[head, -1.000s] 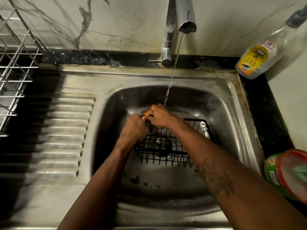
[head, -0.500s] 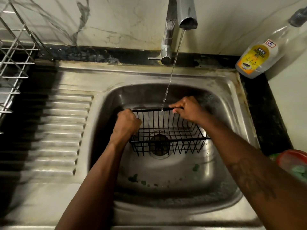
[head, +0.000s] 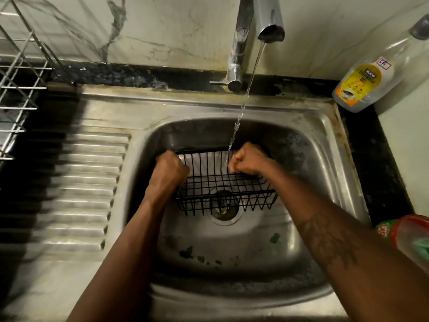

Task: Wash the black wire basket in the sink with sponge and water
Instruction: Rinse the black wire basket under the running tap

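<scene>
Basket (head: pixel 222 189) is being held in the sink (head: pixel 320 159) over the drain, under the tap's (head: pixel 269 19) stream. Its left end is being gripped by the left hand (head: pixel 170 169), fingers curled tight; its far rim is being clutched by the fisted right hand (head: pixel 249 160).

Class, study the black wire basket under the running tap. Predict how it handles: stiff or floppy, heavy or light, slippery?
Probably stiff: the basket shows straight wires though the left hand and right hand grip it. Likely light for its size, being mostly open gaps. Possibly slippery, since water runs onto it.
</scene>
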`<action>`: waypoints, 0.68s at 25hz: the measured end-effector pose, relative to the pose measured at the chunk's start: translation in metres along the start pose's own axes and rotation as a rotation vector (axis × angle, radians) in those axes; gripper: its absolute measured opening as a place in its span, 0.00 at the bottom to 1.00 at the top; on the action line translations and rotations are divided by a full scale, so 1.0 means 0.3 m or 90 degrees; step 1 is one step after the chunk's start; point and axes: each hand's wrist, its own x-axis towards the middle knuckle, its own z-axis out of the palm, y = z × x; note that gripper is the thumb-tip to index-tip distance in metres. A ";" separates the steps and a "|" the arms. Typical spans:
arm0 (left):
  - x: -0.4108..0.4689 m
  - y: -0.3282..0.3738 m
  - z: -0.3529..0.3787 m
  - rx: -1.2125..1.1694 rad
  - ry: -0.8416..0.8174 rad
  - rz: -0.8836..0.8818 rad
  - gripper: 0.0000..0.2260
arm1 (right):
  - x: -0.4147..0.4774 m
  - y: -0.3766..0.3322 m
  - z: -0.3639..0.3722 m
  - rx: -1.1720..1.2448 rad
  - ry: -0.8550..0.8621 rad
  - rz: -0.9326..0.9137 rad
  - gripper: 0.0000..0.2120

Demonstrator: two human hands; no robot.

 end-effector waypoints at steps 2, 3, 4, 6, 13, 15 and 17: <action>-0.016 0.019 0.009 0.000 -0.007 0.013 0.05 | -0.010 0.050 -0.022 -0.014 0.040 0.078 0.08; -0.018 0.028 0.022 -0.007 -0.017 0.023 0.06 | -0.016 0.041 -0.026 -0.065 0.059 0.083 0.11; -0.027 0.041 0.024 -0.036 -0.034 0.014 0.05 | -0.026 0.015 -0.027 -0.125 0.069 0.071 0.14; -0.025 0.034 0.019 -0.063 -0.019 0.006 0.08 | -0.043 -0.044 -0.032 -0.213 0.073 0.028 0.15; -0.022 0.067 0.056 0.012 -0.037 0.034 0.07 | -0.048 -0.199 0.048 -0.134 0.037 -0.045 0.18; -0.020 0.065 0.059 0.011 -0.044 0.032 0.08 | -0.052 -0.224 0.062 -0.165 0.049 -0.078 0.22; -0.020 0.058 0.051 0.007 -0.043 0.030 0.06 | -0.060 -0.233 0.072 -0.191 0.081 -0.090 0.21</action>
